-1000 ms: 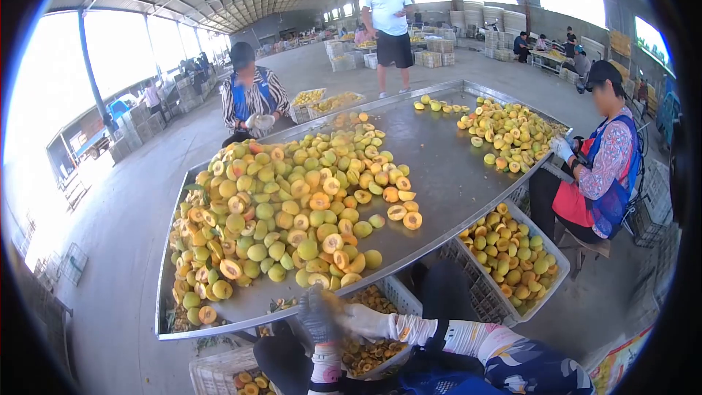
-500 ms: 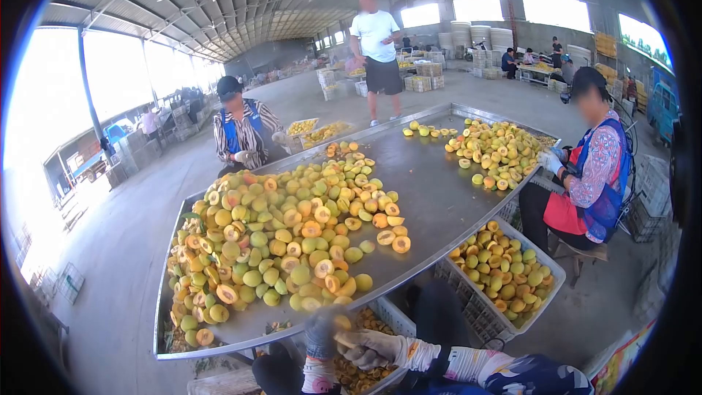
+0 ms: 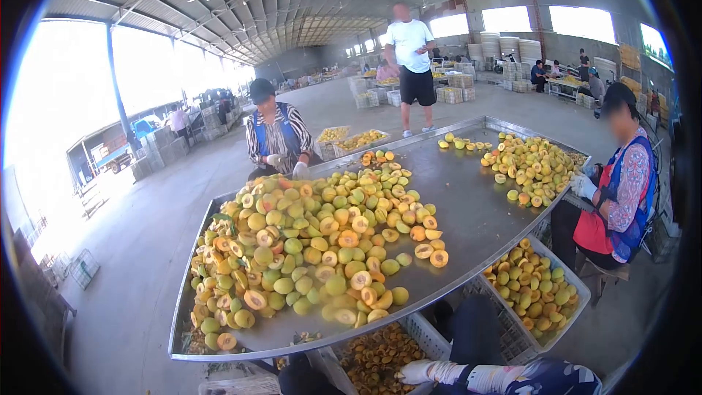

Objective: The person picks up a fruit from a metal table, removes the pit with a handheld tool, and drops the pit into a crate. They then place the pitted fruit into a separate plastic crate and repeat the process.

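Observation:
My right hand point(image 3: 415, 371), in a pale glove, is at the bottom edge over a crate point(image 3: 433, 342) of small brownish-orange fruit pieces point(image 3: 379, 357). Its fingers look drawn together; what they hold, if anything, is too small to make out. My left hand is out of view. Just beyond the crate, a metal table point(image 3: 468, 208) bears a big heap of yellow-green peaches point(image 3: 296, 241), many cut in half with the pits or hollows showing. Several halves near the table's front edge are blurred.
A crate of peach halves point(image 3: 532, 289) stands at the table's right front. One co-worker point(image 3: 278, 135) sits across the table, another point(image 3: 621, 183) on the right beside a smaller peach pile point(image 3: 530, 168). Farther back a person point(image 3: 411, 58) stands near stacked crates point(image 3: 457, 86).
My hands were together at the front edge, with fruit between them. Now the left has gone out of view and the right is lower, over the crate. The view has shifted leftward and up.

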### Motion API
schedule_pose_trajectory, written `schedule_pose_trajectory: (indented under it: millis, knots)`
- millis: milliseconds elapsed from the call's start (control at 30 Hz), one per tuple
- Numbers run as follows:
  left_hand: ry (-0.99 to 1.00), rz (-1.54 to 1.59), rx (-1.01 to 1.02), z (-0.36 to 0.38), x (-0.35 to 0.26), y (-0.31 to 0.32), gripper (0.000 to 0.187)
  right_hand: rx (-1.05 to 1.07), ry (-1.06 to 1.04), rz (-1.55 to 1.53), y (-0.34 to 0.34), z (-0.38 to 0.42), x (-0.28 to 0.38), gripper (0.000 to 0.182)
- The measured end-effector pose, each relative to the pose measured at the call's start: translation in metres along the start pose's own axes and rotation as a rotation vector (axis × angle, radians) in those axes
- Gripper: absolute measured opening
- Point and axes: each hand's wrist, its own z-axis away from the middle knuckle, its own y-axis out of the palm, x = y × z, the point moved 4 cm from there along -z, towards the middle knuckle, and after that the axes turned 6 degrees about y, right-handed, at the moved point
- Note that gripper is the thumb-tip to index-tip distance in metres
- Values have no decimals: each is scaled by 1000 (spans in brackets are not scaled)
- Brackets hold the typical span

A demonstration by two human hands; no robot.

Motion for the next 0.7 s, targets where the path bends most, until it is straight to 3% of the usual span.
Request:
schedule_pose_trajectory:
  millis: [33, 67, 133, 200, 300, 433, 467, 533, 700]
  knots:
    - [9, 74, -180, -25, 3, -12, 52, 27, 17, 8, 7, -1, -4, 46]
    - [15, 164, -362, -57, -8, -20, 48, -61, -59, -11, 12, -4, -4, 42]
    - [47, 57, -560, -120, -32, -35, 48, -277, -202, -48, 23, -20, -6, 34]
    - [-190, -155, -454, -170, -49, -32, 56, -403, -259, 3, 20, -16, -1, 31]
    - [-292, -260, -296, -239, -46, -7, 62, -535, -226, 33, 31, -33, -10, 26]
    - [-108, -57, -216, -318, -15, 25, 65, -402, -114, -87, 17, -34, -4, 29]
    - [-163, -118, -186, -313, -40, 20, 64, -376, -99, -111, 14, -35, -5, 30]
    - [-179, -209, -277, -330, -27, 39, 64, -311, -83, -143, 11, -36, -4, 31]
    - [-139, 199, -361, -351, -24, 38, 70, -234, -91, -195, 6, -40, -4, 35]
